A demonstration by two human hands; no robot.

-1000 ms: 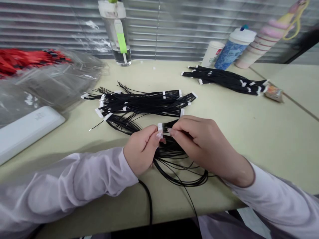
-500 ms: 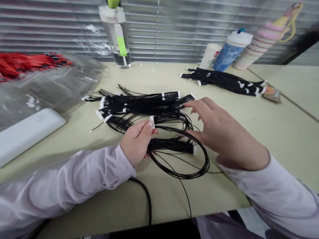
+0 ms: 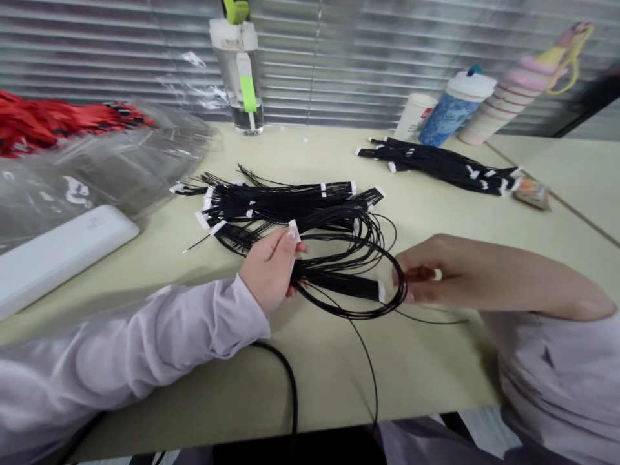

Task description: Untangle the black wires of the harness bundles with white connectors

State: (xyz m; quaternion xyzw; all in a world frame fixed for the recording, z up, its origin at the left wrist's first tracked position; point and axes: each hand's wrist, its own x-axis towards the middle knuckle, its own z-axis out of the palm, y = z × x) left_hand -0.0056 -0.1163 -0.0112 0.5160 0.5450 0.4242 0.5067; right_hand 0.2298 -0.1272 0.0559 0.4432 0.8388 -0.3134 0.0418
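My left hand [image 3: 269, 266] is closed round the gathered end of a looped black wire harness [image 3: 359, 315], a white connector [image 3: 294, 230] standing up at my thumb. On the far side of that loop, the fingers of my right hand [image 3: 443, 274] pinch its right edge. Just behind lies a pile of black wire harnesses [image 3: 285, 201] with white connectors at their ends. Another flat black bundle, ending in a white connector [image 3: 382, 291], passes beneath the loop. A single thin wire [image 3: 372, 365] trails down toward the table's front edge.
A second heap of harnesses [image 3: 436, 166] lies back right, near a small packet [image 3: 533, 192]. Cups [image 3: 448, 106] and a clear bottle [image 3: 242, 77] stand along the blinds. At left are a white box-like device [image 3: 68, 255], plastic bags [image 3: 126, 155] and red items [image 3: 62, 123].
My right hand has moved right and down, from spread fingers over the wires to a pinch on the loop's right edge. The left hand keeps its hold.
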